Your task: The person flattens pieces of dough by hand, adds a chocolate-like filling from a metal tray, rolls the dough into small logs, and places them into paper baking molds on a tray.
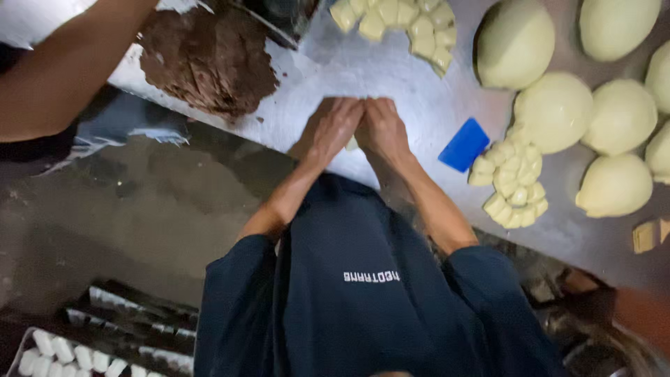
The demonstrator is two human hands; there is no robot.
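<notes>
On the steel table (391, 91), at the centre of the view, items ran from largest to smallest as follows.

Brown dough mass (209, 59), at eleven o'clock: one rough heap, uncut, with another person's forearm (63, 63) above it at ten o'clock.

Pale dough balls (555, 112), from one to three o'clock: several large smooth rounds, whole and uncut.

Cut dough pieces, pile one (513, 181), at three o'clock: small pale blocks heaped just beside the balls. Pile two (401, 21), at twelve o'clock: the same blocks, spread flat.

Tray of shaped white pieces (66, 356), at seven o'clock, off the table: rows partly filled.

Blue scraper (464, 144), at two o'clock: lying flat, near the right hand, not touched.

Left hand (335, 129) and right hand (380, 129): pressed side by side, palms down, cupped closed over one small dough piece (352, 144), only its pale edge showing between them.

Judged progress: some dough already portioned and some pieces trayed; both piles, the whole balls and the brown mass remained unworked, so much was left.
</notes>
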